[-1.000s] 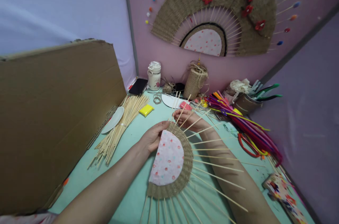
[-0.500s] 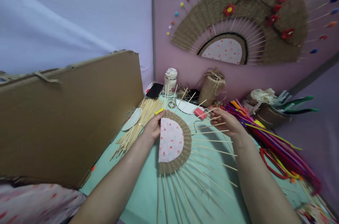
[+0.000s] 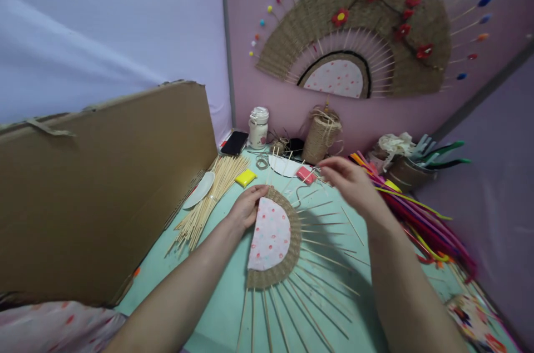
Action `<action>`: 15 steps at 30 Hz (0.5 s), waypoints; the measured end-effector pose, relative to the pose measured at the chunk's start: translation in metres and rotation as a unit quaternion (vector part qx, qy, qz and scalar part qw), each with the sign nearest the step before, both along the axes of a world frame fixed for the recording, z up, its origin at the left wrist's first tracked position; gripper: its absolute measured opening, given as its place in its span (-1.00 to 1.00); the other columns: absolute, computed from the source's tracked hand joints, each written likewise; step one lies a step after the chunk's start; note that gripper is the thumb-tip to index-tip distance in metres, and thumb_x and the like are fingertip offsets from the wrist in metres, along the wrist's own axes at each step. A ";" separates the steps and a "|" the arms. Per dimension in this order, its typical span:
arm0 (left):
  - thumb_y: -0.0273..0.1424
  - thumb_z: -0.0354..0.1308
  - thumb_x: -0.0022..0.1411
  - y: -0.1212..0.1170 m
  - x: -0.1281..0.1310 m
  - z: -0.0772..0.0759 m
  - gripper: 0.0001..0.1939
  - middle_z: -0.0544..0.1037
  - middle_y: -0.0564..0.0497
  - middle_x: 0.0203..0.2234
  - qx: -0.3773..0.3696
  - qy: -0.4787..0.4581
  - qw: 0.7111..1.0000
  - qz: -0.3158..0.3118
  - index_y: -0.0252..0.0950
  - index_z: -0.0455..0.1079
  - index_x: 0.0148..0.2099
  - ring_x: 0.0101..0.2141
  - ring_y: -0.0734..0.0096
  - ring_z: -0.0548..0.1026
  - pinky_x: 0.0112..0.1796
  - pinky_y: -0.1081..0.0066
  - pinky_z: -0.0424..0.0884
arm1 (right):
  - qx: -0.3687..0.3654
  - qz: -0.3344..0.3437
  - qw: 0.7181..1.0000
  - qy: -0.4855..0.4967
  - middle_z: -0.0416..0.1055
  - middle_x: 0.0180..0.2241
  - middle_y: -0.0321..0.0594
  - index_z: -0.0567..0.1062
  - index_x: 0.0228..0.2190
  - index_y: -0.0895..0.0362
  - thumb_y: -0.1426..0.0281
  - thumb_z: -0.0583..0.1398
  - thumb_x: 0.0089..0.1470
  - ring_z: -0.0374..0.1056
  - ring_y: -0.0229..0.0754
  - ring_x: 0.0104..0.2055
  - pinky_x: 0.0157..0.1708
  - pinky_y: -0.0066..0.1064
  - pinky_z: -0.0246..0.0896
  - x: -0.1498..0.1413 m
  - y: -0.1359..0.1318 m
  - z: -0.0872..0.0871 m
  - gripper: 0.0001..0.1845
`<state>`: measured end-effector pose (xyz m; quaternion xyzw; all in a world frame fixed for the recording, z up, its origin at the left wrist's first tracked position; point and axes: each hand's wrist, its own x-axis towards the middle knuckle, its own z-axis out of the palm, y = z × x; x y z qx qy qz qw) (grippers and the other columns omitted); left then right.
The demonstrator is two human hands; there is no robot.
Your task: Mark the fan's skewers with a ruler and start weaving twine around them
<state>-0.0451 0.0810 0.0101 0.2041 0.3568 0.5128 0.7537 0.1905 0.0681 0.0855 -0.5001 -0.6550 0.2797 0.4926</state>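
A half-round woven fan lies tilted on its side over the table, with a pale red-dotted fabric centre and thin sticks radiating from its curved edge. My left hand grips its upper straight end, thumb on top, other fingers partly hidden behind. Raised above the upper right sticks, my right hand has its fingers closed together, pointing left. Whatever is between those fingertips is too small to make out. A red packet sits on the table just left of them.
A bundle of sticks, a yellow packet and a cardboard panel stand left. Behind are a phone, a white bottle and a twine spool. Colourful pipe cleaners lie right; a large finished fan hangs on the wall.
The fan and my left hand sit slightly lower in view, uncovering the yellow packet. My right hand has lifted away from the sticks' ends. The background has shifted left as the camera turned.
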 end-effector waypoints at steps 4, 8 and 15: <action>-0.51 0.37 -0.04 -0.008 0.011 -0.010 -0.83 0.57 -0.03 -0.52 0.020 0.011 0.999 -0.029 -0.41 0.43 -0.40 -0.50 0.44 0.51 -0.35 0.44 0.41 | 0.062 0.116 0.964 -0.232 0.44 -0.20 -0.10 0.51 -0.23 0.13 0.42 0.17 0.14 0.32 -0.11 -0.14 -0.14 -0.25 0.25 -0.046 -0.009 -0.012 -0.84; -0.45 0.32 0.03 -0.005 0.014 -0.017 -0.86 0.55 0.01 -0.53 0.010 -0.023 0.999 -0.036 -0.39 0.43 -0.39 -0.49 0.45 0.49 -0.33 0.45 0.40 | 0.082 0.115 0.935 -0.327 0.46 -0.12 -0.06 0.48 -0.10 0.15 0.56 0.12 0.14 0.23 -0.03 -0.03 0.00 -0.14 0.19 -0.059 -0.007 -0.027 -0.71; -0.51 0.26 0.07 -0.004 0.011 -0.013 -0.94 0.56 0.01 -0.48 0.028 -0.042 0.998 -0.048 -0.38 0.46 -0.33 -0.45 0.47 0.50 -0.29 0.46 0.39 | 0.057 0.120 0.940 -0.315 0.48 -0.05 -0.12 0.41 0.05 0.14 0.57 0.08 0.17 0.20 -0.04 -0.02 -0.03 -0.21 0.21 -0.060 -0.006 -0.032 -0.59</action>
